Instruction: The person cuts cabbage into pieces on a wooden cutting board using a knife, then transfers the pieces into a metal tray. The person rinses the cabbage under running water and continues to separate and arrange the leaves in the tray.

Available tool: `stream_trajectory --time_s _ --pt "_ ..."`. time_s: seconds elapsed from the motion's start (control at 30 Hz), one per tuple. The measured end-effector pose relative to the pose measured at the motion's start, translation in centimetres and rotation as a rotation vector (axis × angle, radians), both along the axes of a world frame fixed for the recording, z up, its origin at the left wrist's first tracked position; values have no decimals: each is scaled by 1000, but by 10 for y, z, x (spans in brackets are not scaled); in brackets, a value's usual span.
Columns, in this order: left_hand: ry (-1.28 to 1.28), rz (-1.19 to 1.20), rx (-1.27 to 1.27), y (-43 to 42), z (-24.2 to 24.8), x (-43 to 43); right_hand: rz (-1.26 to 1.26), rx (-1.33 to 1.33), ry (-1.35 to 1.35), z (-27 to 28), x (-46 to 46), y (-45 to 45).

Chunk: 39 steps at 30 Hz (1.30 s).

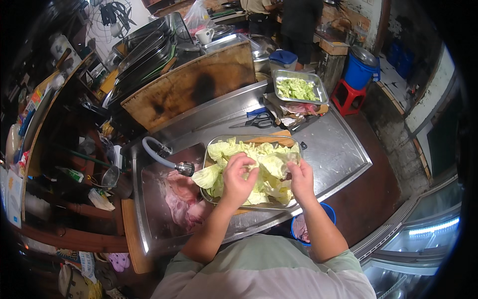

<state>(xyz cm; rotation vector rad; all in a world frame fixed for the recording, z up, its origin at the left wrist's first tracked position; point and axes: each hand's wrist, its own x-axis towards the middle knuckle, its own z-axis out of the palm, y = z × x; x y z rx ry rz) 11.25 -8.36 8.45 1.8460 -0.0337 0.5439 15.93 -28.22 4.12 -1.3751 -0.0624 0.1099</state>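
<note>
My right hand [301, 179] pinches the edge of a pale green cabbage leaf [274, 164] between thumb and fingers. Across from it, my left hand [239, 179] has its thumb and fingertips at the leaf's other side, curled in a pinch. Both hands are just above a wire mesh basket [298, 149] heaped with loose cabbage leaves [220, 149]. One large leaf [204, 177] hangs over the basket's left rim. Beneath the basket, a wooden board [282, 133] sticks out on the steel counter [328, 138].
Raw meat [183, 203] lies in the sink at left, under a grey hose tap [160, 159]. Behind the basket are black scissors [257, 121] and a metal tray [325, 98] of cut greens [297, 89]. A blue bucket [330, 213] holding meat stands below the counter. Two people stand at the back.
</note>
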Motion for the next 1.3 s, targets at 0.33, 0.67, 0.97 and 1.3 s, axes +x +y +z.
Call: stream_trajectory --time_s 0.33,0.67,0.97,1.3 --pt "255 -1 917 21 1 -12 263 -778 -499 34 -1 -36" --pt "508 -27 948 13 -25 5 474 -1279 -539 10 -7 8" --pt "302 -128 419 62 -20 18 194 -646 -375 -13 32 -6" --pt "294 -377 -310 112 33 35 324 -958 -346 36 61 -1"
